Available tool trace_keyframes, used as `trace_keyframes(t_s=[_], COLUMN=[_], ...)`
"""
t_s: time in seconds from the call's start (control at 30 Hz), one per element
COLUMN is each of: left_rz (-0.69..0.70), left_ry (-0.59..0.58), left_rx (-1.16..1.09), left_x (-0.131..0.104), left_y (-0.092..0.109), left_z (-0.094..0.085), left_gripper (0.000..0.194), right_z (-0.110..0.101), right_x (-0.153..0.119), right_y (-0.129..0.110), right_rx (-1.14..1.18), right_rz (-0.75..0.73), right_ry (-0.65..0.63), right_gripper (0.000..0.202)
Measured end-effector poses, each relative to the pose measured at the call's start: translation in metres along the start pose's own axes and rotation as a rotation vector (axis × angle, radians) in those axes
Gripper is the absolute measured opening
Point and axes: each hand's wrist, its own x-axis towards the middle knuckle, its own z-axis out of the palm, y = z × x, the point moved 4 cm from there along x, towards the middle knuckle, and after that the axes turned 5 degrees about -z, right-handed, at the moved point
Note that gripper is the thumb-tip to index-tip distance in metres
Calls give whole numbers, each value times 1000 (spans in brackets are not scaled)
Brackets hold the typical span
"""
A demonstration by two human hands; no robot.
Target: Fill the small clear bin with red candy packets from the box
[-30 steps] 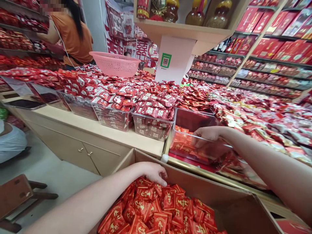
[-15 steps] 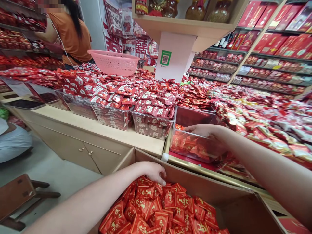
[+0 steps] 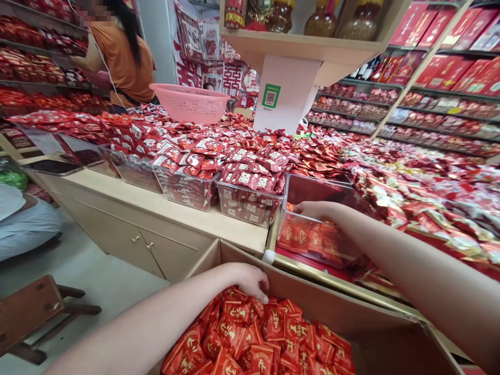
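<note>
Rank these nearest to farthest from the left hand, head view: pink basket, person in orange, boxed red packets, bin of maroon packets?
1. Boxed red packets, just below the left hand.
2. Bin of maroon packets, straight ahead.
3. Pink basket, farther back, leftward.
4. Person in orange, far back left.

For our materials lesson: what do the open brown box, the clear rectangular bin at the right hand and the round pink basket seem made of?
Open brown box: probably cardboard, matt, with thin brown walls.
Clear rectangular bin: glossy, likely plastic; shiny red packets show through.
Round pink basket: apparently plastic, satin, with regular small holes.
</note>
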Motion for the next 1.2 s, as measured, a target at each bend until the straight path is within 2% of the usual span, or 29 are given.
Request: trace_keyframes(t_s=[0.17, 0.43, 0.73, 0.9, 0.97, 1.03, 1.1, 1.13, 1.17, 1.2], left_rz=[20, -3, -36, -82, -107, -123, -135, -143, -151, -157], left_ry=[-18, -24, -26, -31, -48, -83, -116, -124, -122, -113], left_rx=[15, 47, 78, 111, 136, 156, 167, 169, 170, 169], left_x=[2, 5, 1, 1, 2, 3, 5, 6, 8, 10], left_y=[-1, -1, -1, -6, -8, -9, -8, -7, -5, -3], left_z=[1, 3, 7, 7, 9, 15, 23, 28, 33, 38], left_gripper=[53, 57, 55, 53, 53, 54, 59, 63, 65, 65], right_z=[0, -3, 1, 1, -6, -18, -22, -17, -6, 10], right_x=[-8, -41, -47, -44, -44, -53, -77, -93, -109, -123], right_y=[-3, -12, -9, -8, -12, -23, -40, -49, -57, -63], right_rx=[10, 342, 310, 243, 138, -70, -271, -325, -342, -339], right_rz=[9, 33, 95, 19, -74, -202, -356, -448, -538, -620], right_ry=[-13, -158, -96, -76, 63, 355, 695, 827, 896, 892], right_gripper=[17, 29, 44, 51, 50, 41, 29, 24, 22, 21])
